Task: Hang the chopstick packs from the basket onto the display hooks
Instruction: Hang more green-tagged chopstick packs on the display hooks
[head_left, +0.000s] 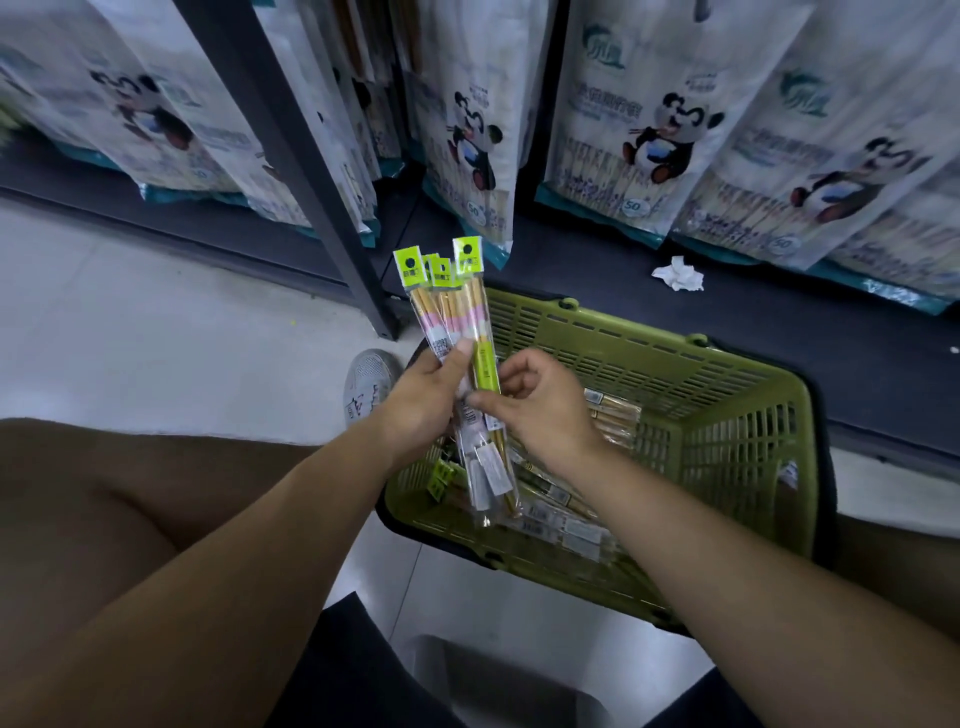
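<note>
Head view is showing us gripping the fanned chopstick packs (451, 312) in our left hand (426, 395) while our right hand (540, 410) is pinching one pack mid-length, both hands hovering over the basket (727, 405), long axis running near-to-far, green tabs (465, 254) pointing far toward the hanging panda bags (649, 130).

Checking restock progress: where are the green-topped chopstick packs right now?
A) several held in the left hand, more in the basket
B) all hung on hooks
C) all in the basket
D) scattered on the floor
A: the left hand grips a fanned bunch of packs above the green basket, the right hand pinches them lower down, and other packs lie in the basket.
</note>
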